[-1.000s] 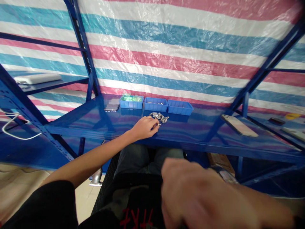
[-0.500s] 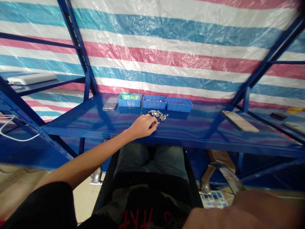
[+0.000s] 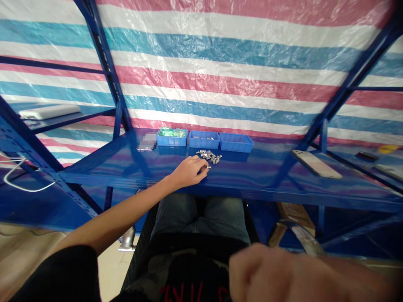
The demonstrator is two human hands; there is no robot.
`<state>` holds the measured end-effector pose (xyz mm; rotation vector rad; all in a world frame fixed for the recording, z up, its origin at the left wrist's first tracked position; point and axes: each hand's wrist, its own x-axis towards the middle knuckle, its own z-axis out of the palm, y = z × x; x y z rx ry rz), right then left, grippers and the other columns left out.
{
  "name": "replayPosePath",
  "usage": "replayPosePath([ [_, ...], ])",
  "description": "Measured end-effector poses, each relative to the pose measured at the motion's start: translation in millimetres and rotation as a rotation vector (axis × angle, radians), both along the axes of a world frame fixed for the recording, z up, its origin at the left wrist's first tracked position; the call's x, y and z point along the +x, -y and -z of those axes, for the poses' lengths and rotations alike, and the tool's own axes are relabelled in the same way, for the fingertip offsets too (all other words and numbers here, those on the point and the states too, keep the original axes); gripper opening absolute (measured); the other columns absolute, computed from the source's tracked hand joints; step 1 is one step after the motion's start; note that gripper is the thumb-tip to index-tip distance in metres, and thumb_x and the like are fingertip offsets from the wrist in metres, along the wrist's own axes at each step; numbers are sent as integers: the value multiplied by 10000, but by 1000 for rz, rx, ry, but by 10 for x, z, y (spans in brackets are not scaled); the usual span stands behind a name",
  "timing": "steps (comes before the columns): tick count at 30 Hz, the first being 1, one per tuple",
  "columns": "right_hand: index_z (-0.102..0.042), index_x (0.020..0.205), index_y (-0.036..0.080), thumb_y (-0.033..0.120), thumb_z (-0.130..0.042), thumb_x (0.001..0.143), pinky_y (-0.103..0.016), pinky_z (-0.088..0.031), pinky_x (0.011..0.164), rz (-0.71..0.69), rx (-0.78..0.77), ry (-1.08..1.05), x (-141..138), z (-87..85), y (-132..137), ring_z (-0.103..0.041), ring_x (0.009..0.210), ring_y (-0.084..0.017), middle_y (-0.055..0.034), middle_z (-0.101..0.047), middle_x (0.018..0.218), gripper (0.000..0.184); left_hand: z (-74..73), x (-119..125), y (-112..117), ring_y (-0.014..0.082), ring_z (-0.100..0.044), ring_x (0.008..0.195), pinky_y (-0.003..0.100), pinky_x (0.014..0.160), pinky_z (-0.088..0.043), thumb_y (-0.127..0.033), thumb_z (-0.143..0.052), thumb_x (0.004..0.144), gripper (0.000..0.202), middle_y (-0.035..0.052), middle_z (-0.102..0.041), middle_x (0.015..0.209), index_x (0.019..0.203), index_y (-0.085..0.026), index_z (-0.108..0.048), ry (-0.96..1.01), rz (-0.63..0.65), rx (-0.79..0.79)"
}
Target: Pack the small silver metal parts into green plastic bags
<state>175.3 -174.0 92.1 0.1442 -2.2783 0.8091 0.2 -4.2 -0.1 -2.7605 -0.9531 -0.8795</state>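
Note:
My left hand [image 3: 189, 172] rests at the front of the blue shelf, thumb and fingertips pinched on a small silvery metal piece [image 3: 208, 167]. Just beyond the fingertips lies a loose pile of similar metal pieces [image 3: 215, 158]. Close to the camera at the lower right, my right hand [image 3: 283, 274] is large and blurred. Its fingers look curled closed, and whatever they may hold is hidden. Behind the pile, three blue bins stand in a row: a left bin [image 3: 172, 141] with green plastic-wrapped contents, a middle bin [image 3: 204, 143] and a right bin [image 3: 236, 147] with a few small pieces.
A phone [image 3: 317, 164] lies on the shelf [image 3: 264, 172] at the right. A flat, pixelated object [image 3: 146, 142] sits left of the bins. Blue metal uprights [image 3: 338, 94] flank the shelf, with striped plastic sheeting [image 3: 220, 79] behind. A white object [image 3: 50, 112] rests on a left side shelf.
My right hand has come further into view at the lower right, moving up and leftward. My left hand keeps its pinch on the metal piece. The camera view has tilted slightly upward.

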Motion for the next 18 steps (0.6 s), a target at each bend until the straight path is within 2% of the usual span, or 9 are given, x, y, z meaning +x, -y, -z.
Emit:
replayPosePath([
  [1,-513,946,252,283,-564,835,-233,-477,575,126,-106,10,-12,72,-71,-592,619,-124,25,-566,629,126,-6,-4,1,183,-561,793,308,761,-418,-255,-430,869,171,46,-622,782,863,-165,-574,4,-3,-8],
  [2,-474,1010,249,278,-580,828,-238,-475,566,315,-199,-88,-23,166,-190,-568,590,-116,22,-570,670,213,-11,-10,1,181,-556,786,306,754,-418,-255,-420,874,175,43,-615,776,856,-166,-570,5,2,-18],
  [3,-449,1044,248,237,-569,833,-246,-475,583,494,-216,-130,-29,278,-354,-567,617,-120,17,-579,709,243,-15,-17,-1,178,-552,779,303,745,-418,-259,-412,880,181,40,-607,772,854,-168,-566,9,9,-28],
  [5,-489,970,222,223,-567,819,-283,-468,650,842,-40,-120,-16,526,-774,-564,677,-141,-3,-582,751,169,-22,-28,-8,171,-545,774,292,729,-418,-268,-400,891,189,36,-594,777,864,-170,-559,25,28,-58],
  [6,-503,945,208,231,-574,807,-300,-462,663,964,63,-55,5,646,-995,-561,696,-156,-17,-581,769,157,-23,-31,-12,166,-545,778,285,727,-419,-272,-394,897,192,36,-590,789,876,-172,-557,34,40,-77],
  [7,-510,951,197,230,-571,802,-307,-459,667,1028,150,15,33,756,-1195,-563,714,-168,-32,-581,792,165,-24,-32,-18,163,-546,787,280,730,-420,-274,-387,903,196,36,-589,804,891,-173,-555,44,51,-98],
  [9,-522,937,187,216,-557,802,-314,-456,681,1073,268,157,93,921,-1481,-567,740,-183,-53,-588,830,142,-24,-28,-28,157,-546,796,273,736,-419,-272,-369,914,207,33,-586,813,902,-175,-551,58,69,-132],
  [11,-534,897,187,202,-526,821,-315,-448,697,1087,338,227,131,1006,-1588,-567,748,-187,-60,-597,836,78,-24,-19,-34,154,-543,788,270,730,-415,-278,-367,917,209,26,-580,797,886,-175,-546,45,89,-148],
  [18,-540,874,190,221,-505,849,-289,-435,689,1068,363,216,113,994,-1468,-565,746,-178,-61,-601,838,54,-19,-16,-19,158,-544,789,274,729,-407,-262,-344,926,228,29,-579,781,875,-171,-547,-4,89,-134],
])
